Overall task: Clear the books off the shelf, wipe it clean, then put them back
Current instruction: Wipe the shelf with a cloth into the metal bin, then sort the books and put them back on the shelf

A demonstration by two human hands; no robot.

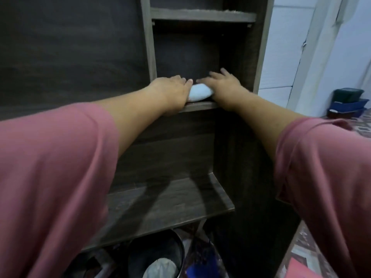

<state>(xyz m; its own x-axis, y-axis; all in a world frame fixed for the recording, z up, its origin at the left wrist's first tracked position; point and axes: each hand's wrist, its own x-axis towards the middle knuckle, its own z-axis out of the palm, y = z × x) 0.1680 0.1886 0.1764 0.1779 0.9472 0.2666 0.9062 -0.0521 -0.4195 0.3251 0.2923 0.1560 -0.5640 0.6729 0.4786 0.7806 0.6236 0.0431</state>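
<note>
Dark wooden shelf [200,106], books off, pale blue bunched cloth [200,94] at its front edge — right hand [222,85] presses it, fingers spread; left hand [174,87] touches it, grip unclear. Best swept evenly into back corners.

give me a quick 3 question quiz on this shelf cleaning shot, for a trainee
1. True or false: books stand beside the cloth on its shelf.
2. Where does the cloth lie? A between the left hand and the right hand; B on the floor; C one board higher.
3. Fill in: the cloth sits at the shelf's ____ edge.
Key: 1 false; 2 A; 3 front.
</note>
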